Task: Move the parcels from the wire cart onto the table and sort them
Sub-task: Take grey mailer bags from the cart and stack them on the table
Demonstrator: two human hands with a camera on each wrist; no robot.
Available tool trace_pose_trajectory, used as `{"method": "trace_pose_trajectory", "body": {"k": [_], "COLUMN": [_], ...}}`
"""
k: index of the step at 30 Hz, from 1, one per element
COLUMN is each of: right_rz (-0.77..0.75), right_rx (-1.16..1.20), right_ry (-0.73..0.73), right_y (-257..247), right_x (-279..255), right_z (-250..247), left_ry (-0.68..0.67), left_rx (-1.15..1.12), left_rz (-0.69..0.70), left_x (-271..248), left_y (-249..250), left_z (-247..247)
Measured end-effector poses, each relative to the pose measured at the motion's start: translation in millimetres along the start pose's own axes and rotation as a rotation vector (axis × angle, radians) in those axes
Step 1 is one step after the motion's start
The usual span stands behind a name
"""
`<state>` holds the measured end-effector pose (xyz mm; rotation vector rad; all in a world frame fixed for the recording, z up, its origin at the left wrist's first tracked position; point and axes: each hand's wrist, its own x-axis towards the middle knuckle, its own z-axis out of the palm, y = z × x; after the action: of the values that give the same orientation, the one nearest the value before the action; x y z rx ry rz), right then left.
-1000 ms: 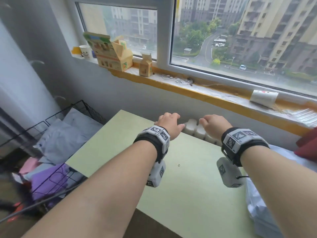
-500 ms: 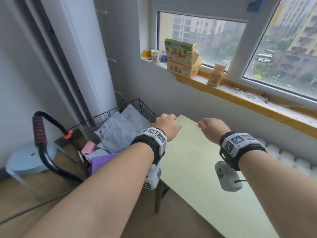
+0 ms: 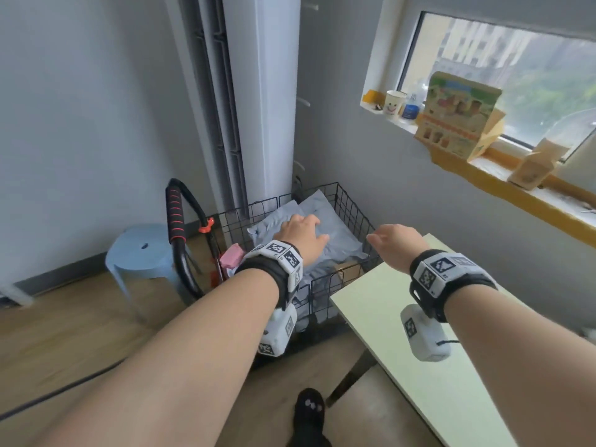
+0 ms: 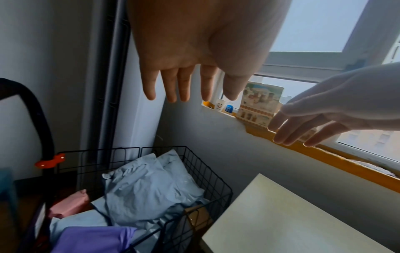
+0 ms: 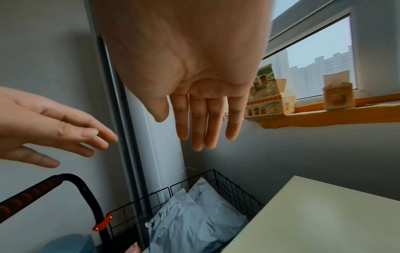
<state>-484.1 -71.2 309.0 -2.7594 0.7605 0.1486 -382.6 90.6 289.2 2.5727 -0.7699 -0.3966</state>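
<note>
Your left hand (image 3: 301, 235) hovered with fingers (image 4: 184, 85) straight and released above the grey parcels (image 3: 335, 240) heaped in the wire cart (image 3: 351, 204). Your right hand (image 3: 395, 245), also released and holding nothing, hung over the pale green desk (image 3: 419, 343) corner beside the cart.

Both arms reach forward, left hand (image 3: 301, 235) and right hand (image 3: 395, 245) spread, empty.

Left hand (image 4: 194, 51) hangs above the wire cart (image 4: 207, 172), fingers (image 4: 184, 85) straight and spread, holding nothing. Right hand (image 4: 324, 119) beside it, fingers extended too. Cart holds grey-blue parcels (image 4: 147, 191), a pink one (image 4: 69, 203), a purple one (image 4: 95, 239). Desk (image 4: 292, 214) corner just beside the cart.
</note>
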Motion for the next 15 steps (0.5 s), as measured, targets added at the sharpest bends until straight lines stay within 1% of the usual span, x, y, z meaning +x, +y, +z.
{"method": "trace_pose_trajectory", "body": {"k": [3,9,15], "right_rz": [-0.05,-0.057,-0.078], "right_rx": [-0.026,0.053,0.07], "right_ry": [-0.024,-0.009,-0.041], "right_y": [-20,-44,-47], "right_x": [23,83,158], "right_z": [5,19,30], "left_ry": [0.02,0.096,0.053], "left_rx": [0.008,0.022,0.014], "left_rz": [-0.044,-0.1,-0.149], "left_x": [14,51,113], "left_y": [-25,-57,-75], "left_z": [-11,-30,-32]}}
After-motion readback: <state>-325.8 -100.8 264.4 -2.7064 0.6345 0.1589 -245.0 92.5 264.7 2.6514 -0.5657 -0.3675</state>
